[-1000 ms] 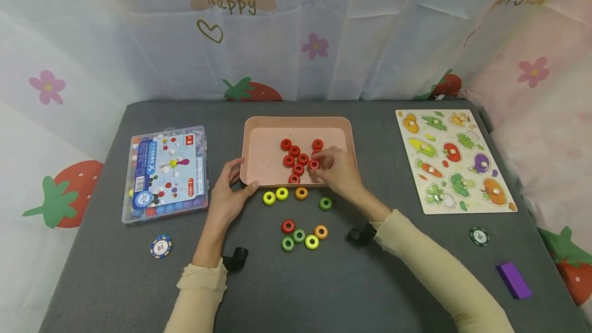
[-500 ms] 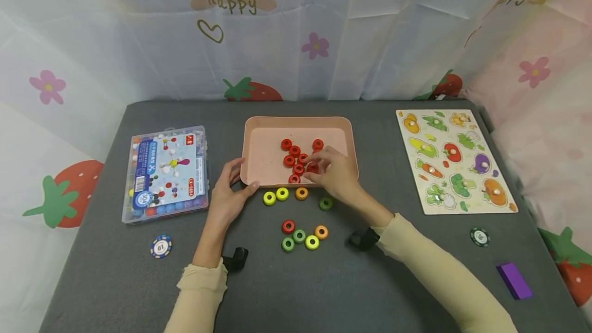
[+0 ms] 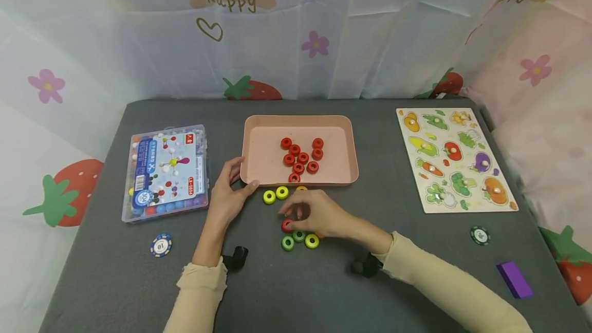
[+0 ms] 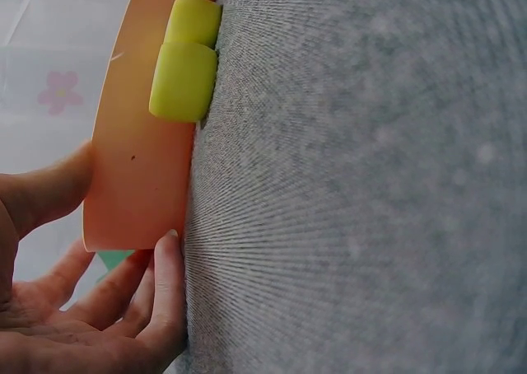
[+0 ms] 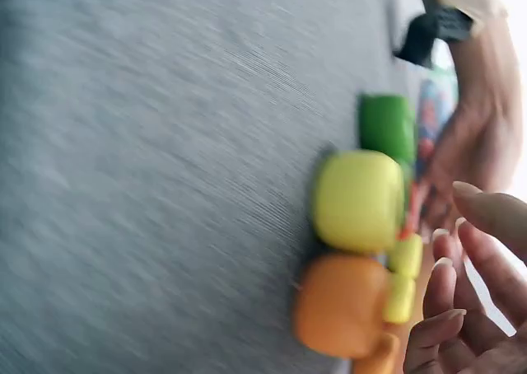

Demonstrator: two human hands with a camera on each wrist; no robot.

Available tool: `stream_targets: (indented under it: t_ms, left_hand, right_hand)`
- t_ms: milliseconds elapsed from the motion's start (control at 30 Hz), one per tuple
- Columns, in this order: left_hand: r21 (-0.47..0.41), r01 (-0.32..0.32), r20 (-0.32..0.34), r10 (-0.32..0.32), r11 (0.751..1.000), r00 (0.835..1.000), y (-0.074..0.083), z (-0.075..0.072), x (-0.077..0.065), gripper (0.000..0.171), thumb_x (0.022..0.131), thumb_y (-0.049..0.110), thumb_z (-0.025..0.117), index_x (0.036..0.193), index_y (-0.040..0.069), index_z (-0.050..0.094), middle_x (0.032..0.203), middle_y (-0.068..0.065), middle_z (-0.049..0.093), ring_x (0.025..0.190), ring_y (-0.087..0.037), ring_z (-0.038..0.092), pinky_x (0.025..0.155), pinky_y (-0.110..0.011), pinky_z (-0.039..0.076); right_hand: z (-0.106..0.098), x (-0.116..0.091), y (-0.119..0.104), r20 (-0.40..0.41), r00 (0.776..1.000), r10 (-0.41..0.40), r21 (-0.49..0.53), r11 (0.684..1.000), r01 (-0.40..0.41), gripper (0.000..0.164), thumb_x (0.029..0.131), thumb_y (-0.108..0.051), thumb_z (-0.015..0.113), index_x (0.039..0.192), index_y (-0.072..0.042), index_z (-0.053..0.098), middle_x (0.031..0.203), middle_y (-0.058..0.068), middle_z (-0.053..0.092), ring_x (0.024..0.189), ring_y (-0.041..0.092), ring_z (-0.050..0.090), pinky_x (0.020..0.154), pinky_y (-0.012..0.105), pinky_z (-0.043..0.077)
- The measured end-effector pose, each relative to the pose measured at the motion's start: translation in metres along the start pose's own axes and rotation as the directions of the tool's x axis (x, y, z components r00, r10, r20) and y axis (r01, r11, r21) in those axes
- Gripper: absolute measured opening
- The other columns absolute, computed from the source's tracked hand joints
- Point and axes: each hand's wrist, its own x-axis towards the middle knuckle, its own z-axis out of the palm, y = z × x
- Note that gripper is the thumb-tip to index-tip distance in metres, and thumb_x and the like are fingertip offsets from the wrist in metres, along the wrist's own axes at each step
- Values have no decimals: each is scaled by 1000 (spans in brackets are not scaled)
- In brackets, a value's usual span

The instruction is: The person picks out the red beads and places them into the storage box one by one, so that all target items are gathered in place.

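My left hand point(image 3: 229, 194) holds the near left corner of a pink tray point(image 3: 259, 137), thumb at the front rim and fingers along the side. Several red beads point(image 3: 302, 158) with round holes lie in the tray. My right hand point(image 3: 319, 215) is over the beads in front of it, thumb and fingers apart with nothing between them. Its fingertips are right by a loose red bead point(image 3: 287, 226). Next to that lie green beads point(image 3: 288, 243) and a yellow bead point(image 3: 312, 241). An orange bead point(image 5: 342, 305), mostly hidden in the head view, shows in the right wrist view.
Two yellow beads point(image 3: 269, 197) sit along the tray's front. A clear box point(image 3: 168, 173) with coloured balls stands left; a vegetable puzzle board point(image 3: 455, 161) lies right. Poker chips point(image 3: 161, 245) and a purple block point(image 3: 515, 280) lie on the grey table point(image 3: 259, 297).
My right hand has let go of a red bead in the tray and moved back toward the person, over the loose beads. My left hand stays at the tray's corner.
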Motion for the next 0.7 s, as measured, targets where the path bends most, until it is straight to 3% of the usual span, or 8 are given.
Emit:
stream_targets:
  t_ms: [200,400,533,700]
  left_hand:
    - [-1,1,3,-1,1000,1000,1,0,1,69,90,19,76,149,24,41,152,-8,49,143,-26,42,119,-52,24]
    - [-3,7,8,-7,1000,1000,0,0,1,70,90,18,76,150,24,41,152,-8,49,143,-26,42,119,-52,23]
    - [1,10,9,-10,1000,1000,0,0,1,70,90,18,76,150,24,40,152,-7,49,143,-26,42,119,-52,24]
    - [4,12,10,-12,1000,1000,0,0,1,70,90,18,76,150,25,40,152,-7,49,143,-26,41,119,-53,23]
  right_hand:
    - [10,-3,4,50,999,19,-73,997,-15,24,86,-16,80,110,-15,76,98,-4,69,78,15,58,67,24,47]
    - [13,-3,5,37,999,16,-108,994,-12,22,87,-17,79,108,-13,76,94,-5,68,75,12,58,65,23,47]
    - [10,-1,7,-25,1000,-11,-93,996,9,19,86,-17,80,104,-13,75,89,-5,66,75,13,59,66,23,48]
    - [-3,5,10,-164,986,-24,-64,998,14,22,83,-14,83,103,-12,75,84,-2,64,73,16,60,63,24,48]
